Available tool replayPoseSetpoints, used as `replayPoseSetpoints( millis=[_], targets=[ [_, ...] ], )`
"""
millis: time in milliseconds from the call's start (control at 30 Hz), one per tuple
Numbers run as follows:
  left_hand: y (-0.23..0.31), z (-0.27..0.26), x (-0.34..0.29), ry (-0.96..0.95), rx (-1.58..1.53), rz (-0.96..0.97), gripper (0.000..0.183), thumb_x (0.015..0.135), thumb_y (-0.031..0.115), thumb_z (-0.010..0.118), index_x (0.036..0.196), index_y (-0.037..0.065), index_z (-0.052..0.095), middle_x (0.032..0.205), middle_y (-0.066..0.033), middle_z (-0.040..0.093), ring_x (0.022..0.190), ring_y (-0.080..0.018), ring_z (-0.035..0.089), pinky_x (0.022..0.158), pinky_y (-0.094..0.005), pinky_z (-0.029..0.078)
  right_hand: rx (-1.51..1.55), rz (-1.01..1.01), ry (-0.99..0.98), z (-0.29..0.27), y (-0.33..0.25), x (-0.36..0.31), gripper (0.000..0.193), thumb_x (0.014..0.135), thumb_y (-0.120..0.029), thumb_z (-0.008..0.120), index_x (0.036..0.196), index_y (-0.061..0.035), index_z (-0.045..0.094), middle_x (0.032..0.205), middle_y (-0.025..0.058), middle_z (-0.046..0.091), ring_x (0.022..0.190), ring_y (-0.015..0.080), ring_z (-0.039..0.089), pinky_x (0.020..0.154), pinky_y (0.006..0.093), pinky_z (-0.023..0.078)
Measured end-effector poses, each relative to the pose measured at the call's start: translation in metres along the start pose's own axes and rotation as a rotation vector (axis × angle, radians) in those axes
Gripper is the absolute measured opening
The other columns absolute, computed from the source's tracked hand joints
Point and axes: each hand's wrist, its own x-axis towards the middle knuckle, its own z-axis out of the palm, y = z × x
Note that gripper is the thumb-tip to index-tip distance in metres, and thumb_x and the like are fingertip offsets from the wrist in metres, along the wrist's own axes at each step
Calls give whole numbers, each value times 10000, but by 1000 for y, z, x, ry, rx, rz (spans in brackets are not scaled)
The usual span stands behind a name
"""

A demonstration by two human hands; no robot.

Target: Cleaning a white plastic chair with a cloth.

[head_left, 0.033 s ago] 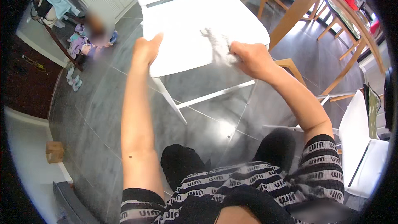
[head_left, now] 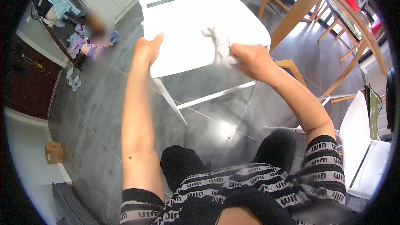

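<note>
A white chair [head_left: 183, 29] stands in front of me, its seat bright with glare. My left hand [head_left: 146, 51] grips the left edge of the seat, thumb on top; its other fingers are mostly out of sight. At the front right of the seat, my right hand [head_left: 253, 60] is closed on a crumpled greyish-white cloth [head_left: 221, 46]. Part of the cloth lies on the seat, and part hangs over the front edge. The ends of the right fingers are hidden in its folds.
Right of the chair is a wooden table [head_left: 296, 13] with wooden chairs around it. A second white chair [head_left: 354, 129] stands close on my right. Slippers [head_left: 73, 80] lie on the tiled floor at left, and a cardboard box [head_left: 54, 152] is by the wall.
</note>
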Motion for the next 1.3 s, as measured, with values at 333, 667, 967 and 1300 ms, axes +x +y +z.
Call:
replayPoseSetpoints(
  millis=[333, 667, 967, 1300],
  targets=[
    [3, 0, -9, -57, -141, 36, 469, 756, 324, 591, 880, -129, 593, 791, -218, 630, 731, -261, 630, 636, -338, 463, 40, -79, -83, 23, -33, 30, 114, 702, -79, 534, 801, -87, 479, 661, 130, 581, 651, 329, 596, 546, 415, 459],
    [1, 5, -1, -8, -40, 49, 449, 790, 296, 592, 912, -136, 586, 814, -160, 628, 687, -186, 600, 592, -307, 464, 110, -81, -156, 26, -32, 33, 177, 664, -96, 587, 816, -84, 497, 668, 157, 575, 651, 352, 584, 563, 435, 458],
    [-7, -1, -5, -64, -221, 78, 463, 793, 309, 594, 931, -133, 581, 831, -160, 628, 732, -196, 602, 619, -301, 463, -153, 117, -140, -10, 14, -8, 161, 693, -143, 571, 852, -126, 549, 665, 141, 586, 651, 339, 590, 555, 431, 452],
    [0, 2, -7, 16, -28, 56, 467, 795, 330, 574, 927, -117, 588, 831, -169, 634, 739, -202, 609, 645, -307, 462, 63, 88, 245, -67, 63, -28, 271, 703, -234, 660, 879, -52, 564, 996, 131, 542, 951, 265, 503, 789, 338, 417]
  ],
)
